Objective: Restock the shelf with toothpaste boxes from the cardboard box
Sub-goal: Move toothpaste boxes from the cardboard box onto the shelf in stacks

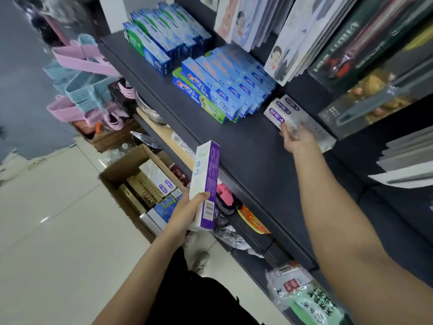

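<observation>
Nearest to the camera is the left hand (187, 211), which grips a purple and white toothpaste box (206, 184) upright by its lower part, thumb on the front side. This box is not yet on the shelf (234, 146); it hangs in front of the shelf edge, above the floor.

Further away, the right hand (295, 137) reaches over the shelf and holds the near end of a pale box with purple label (284, 111), which lies on the shelf board beside a second box of the same kind. Its fingers curl around the box end, so I judge it is placing or straightening this box.

Beyond the left hand, two groups of blue toothpaste boxes (220, 85) stand already in rows on the shelf.

Below and to the left of the left hand, the cardboard box (121, 170) stands open on the floor, and several packs are inside.

So the task seems to be in the middle: some boxes are placed, one is in the hand, and more wait in the cardboard box.
</observation>
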Demonstrator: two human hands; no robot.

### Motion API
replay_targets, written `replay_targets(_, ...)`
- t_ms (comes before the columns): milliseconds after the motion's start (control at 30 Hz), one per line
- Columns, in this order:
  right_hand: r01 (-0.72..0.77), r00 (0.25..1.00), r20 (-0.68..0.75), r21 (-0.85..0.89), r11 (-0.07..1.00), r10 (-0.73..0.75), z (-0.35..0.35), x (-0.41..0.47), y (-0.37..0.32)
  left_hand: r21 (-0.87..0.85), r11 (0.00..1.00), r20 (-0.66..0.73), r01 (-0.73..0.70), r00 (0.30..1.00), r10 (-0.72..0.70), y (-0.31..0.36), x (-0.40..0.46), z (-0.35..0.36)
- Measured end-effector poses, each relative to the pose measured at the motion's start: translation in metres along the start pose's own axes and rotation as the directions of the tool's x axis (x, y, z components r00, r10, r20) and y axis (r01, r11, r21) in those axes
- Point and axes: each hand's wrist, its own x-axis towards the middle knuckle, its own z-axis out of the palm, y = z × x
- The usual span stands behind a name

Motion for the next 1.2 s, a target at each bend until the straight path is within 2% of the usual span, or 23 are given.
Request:
replay_targets(67, 0.068, 0.996, 0.059, -0.028, 0.997, -0.066, 0.011, -0.029, 0.012, -0.002, 0.999, 0.018, -0.033, 0.999, 0.033, 0.009, 0.003, -0.001)
replay_targets(133, -0.007, 0.998, 0.059, 0.069, 0.998, 0.003, 0.009, -0.048, 0.028, -0.007, 0.998, 0.047, -0.055, 0.997, 0.056, 0.017, 0.005, -0.001)
replay_targets(200, -0.013, 0.994, 0.108, -0.107, 0.994, 0.025, 0.006, -0.078, 0.055, 0.007, 0.997, 0.086, -0.079, 0.993, 0.078, 0.025, 0.007, 0.001)
replay_targets(233, 0.041, 0.988, 0.157, -0.25, 0.967, -0.001, 0.004, -0.099, 0.071, 0.023, 0.995, 0.109, -0.095, 0.99, 0.091, 0.028, 0.006, 0.004)
replay_targets(300, 0.155, 0.962, 0.268, -0.385, 0.91, -0.05, 0.002, -0.128, 0.09, 0.089, 0.986, 0.152, -0.138, 0.981, 0.123, 0.033, 0.005, 0.012)
replay_targets(400, 0.176, 0.953, 0.297, -0.396, 0.901, -0.056, 0.01, -0.139, 0.096, 0.168, 0.967, 0.19, -0.193, 0.969, 0.16, 0.036, 0.006, 0.024)
replay_targets(467, 0.173, 0.966, 0.246, -0.366, 0.914, -0.084, 0.014, -0.141, 0.09, 0.288, 0.917, 0.185, -0.276, 0.956, 0.229, 0.037, 0.006, 0.028)
replay_targets(500, 0.172, 0.97, 0.221, -0.345, 0.923, -0.098, 0.013, -0.14, 0.086, 0.391, 0.854, 0.18, -0.344, 0.938, 0.296, 0.037, 0.006, 0.029)
replay_targets(567, 0.174, 0.972, 0.206, -0.321, 0.931, -0.111, 0.01, -0.141, 0.079, 0.57, 0.665, 0.174, -0.482, 0.862, 0.475, 0.037, 0.005, 0.031)
replay_targets(667, 0.18, 0.967, 0.228, -0.311, 0.933, -0.111, 0.006, -0.144, 0.074, 0.749, 0.314, 0.214, -0.584, 0.662, 0.719, 0.037, 0.009, 0.029)
replay_targets(733, 0.168, 0.963, 0.249, -0.258, 0.952, -0.103, 0.005, -0.145, 0.074, 0.814, 0.1, 0.282, -0.573, 0.539, 0.794, 0.034, 0.014, 0.028)
replay_targets(833, 0.148, 0.969, 0.219, -0.154, 0.977, -0.113, 0.003, -0.145, 0.077, 0.787, 0.009, 0.347, -0.617, 0.456, 0.82, 0.032, 0.013, 0.028)
replay_targets(867, 0.155, 0.974, 0.192, -0.157, 0.975, -0.124, 0.004, -0.144, 0.077, 0.759, 0.008, 0.372, -0.651, 0.443, 0.816, 0.033, 0.009, 0.029)
replay_targets(900, 0.166, 0.978, 0.159, -0.172, 0.971, -0.139, 0.004, -0.143, 0.076, 0.717, 0.059, 0.387, -0.694, 0.467, 0.795, 0.034, 0.005, 0.031)
replay_targets(933, 0.169, 0.982, 0.113, -0.193, 0.967, -0.149, 0.003, -0.139, 0.075, 0.644, 0.193, 0.389, -0.74, 0.534, 0.75, 0.037, -0.001, 0.034)
replay_targets(967, 0.154, 0.988, 0.058, -0.194, 0.969, -0.145, 0.003, -0.134, 0.073, 0.522, 0.395, 0.384, -0.756, 0.622, 0.682, 0.039, -0.005, 0.038)
replay_targets(1000, 0.11, 0.994, 0.016, -0.163, 0.98, -0.109, 0.002, -0.129, 0.07, 0.366, 0.584, 0.402, -0.724, 0.689, 0.603, 0.04, -0.007, 0.042)
replay_targets(1033, 0.039, 0.999, 0.015, -0.095, 0.995, -0.037, 0.002, -0.125, 0.066, 0.224, 0.707, 0.431, -0.671, 0.718, 0.546, 0.041, -0.007, 0.047)
replay_targets(1100, -0.119, 0.986, 0.12, 0.01, 0.993, 0.117, -0.002, -0.119, 0.056, 0.157, 0.755, 0.481, -0.637, 0.717, 0.505, 0.041, -0.004, 0.059)
replay_targets(1133, -0.14, 0.979, 0.15, -0.011, 0.99, 0.141, -0.005, -0.116, 0.052, 0.158, 0.76, 0.497, -0.631, 0.716, 0.491, 0.04, -0.002, 0.065)
replay_targets(1200, -0.054, 0.991, 0.105, -0.239, 0.969, 0.081, -0.013, -0.108, 0.046, 0.199, 0.75, 0.472, -0.631, 0.732, 0.491, 0.043, 0.003, 0.076)
